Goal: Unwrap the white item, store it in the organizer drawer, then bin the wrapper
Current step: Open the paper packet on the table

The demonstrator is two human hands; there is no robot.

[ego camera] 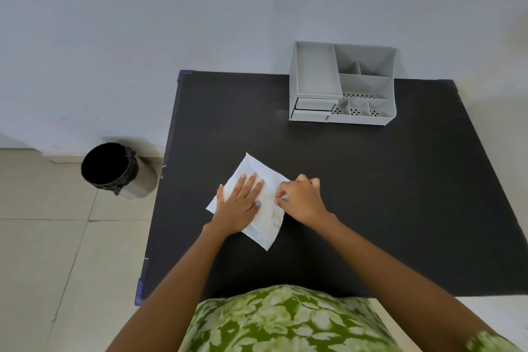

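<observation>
My left hand (238,206) lies flat, fingers spread, on the white packet (264,217) on the black table (371,180); my right hand (300,200) pinches its edge.

Left hand (238,204) lies flat, fingers (251,184) spread, palm down; right hand (301,198) is curled, fingertips pinched together.

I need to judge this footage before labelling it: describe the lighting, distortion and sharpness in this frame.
Head view: soft, even light, with only a faint shadow beside the bin; wide-angle bending bows the black table edges and splays the organizer; the left hand, right hand and white packet look reasonably sharp; the bin's inside is pure black, no detail.
</observation>
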